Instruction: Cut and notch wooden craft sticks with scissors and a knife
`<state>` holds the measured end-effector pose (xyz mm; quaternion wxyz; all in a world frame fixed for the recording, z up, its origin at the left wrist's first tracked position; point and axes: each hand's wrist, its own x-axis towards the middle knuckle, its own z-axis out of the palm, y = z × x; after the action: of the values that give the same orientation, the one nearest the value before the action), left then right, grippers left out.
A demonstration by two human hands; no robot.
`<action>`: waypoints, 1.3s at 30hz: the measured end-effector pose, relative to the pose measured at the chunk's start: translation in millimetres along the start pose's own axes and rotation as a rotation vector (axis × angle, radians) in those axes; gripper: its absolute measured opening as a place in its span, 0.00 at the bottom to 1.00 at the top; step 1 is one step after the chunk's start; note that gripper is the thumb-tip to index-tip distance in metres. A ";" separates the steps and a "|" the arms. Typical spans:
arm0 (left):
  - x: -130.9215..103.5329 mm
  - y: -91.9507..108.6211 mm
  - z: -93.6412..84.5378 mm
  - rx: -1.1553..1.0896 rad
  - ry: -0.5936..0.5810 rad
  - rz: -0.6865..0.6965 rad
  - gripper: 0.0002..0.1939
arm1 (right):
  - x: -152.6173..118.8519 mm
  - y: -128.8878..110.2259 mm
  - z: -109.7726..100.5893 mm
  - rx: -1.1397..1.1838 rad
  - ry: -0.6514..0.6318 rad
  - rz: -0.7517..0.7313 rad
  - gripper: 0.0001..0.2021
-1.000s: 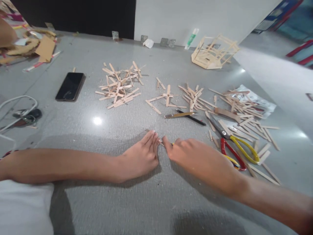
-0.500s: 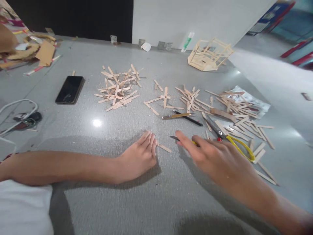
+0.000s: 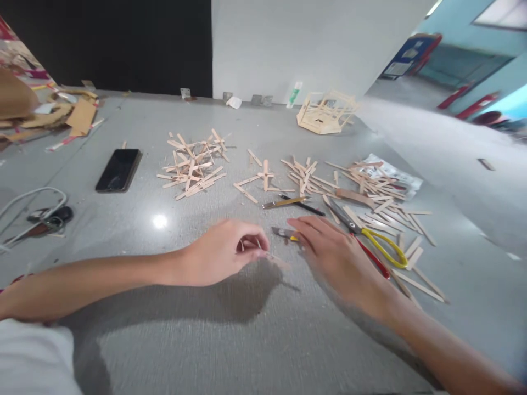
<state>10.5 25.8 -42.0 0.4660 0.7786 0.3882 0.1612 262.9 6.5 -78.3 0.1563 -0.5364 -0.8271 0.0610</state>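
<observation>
My left hand [image 3: 224,249] is raised a little over the grey table, pinching a small wooden craft stick [image 3: 276,260] between thumb and fingertips. The stick is blurred and points to the right; its shadow falls on the surface below. To the right, my right hand [image 3: 329,247] is low over the table, its fingers curled over a utility knife [image 3: 284,233]. The blade and a bit of yellow handle show, pointing left; the remaining handle is hidden under the hand. Just beyond that hand are scissors [image 3: 352,225] with a yellow handle and a red handle [image 3: 374,259] alongside.
Behind the hands lie a tan pen-like tool [image 3: 286,202], a black pen [image 3: 308,208] and a pile of joined sticks [image 3: 193,164]. Loose sticks [image 3: 387,189] spread at the right. A stick frame [image 3: 325,115] stands at the back; a phone [image 3: 118,170] and cable [image 3: 57,192] are left.
My left hand has come up off the table, turning over with the craft stick in its pinch. My right hand has lowered over the knife. The camera view has shifted.
</observation>
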 end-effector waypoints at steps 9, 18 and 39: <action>-14.4 25.6 -18.9 -0.168 0.081 0.113 0.06 | -14.4 -63.2 -36.5 0.939 -0.089 0.227 0.16; -19.0 35.0 -26.7 -0.224 -0.147 0.052 0.09 | -19.9 -68.9 -45.7 1.036 -0.204 0.275 0.17; -13.5 27.5 -21.6 -0.482 -0.180 -0.062 0.07 | -21.6 -70.5 -34.2 1.070 -0.221 0.279 0.12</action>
<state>1.0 21.3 -6.1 0.6755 0.6439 0.3193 0.1646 220.8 -44.8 -31.3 0.3096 -0.4769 -0.6136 0.5479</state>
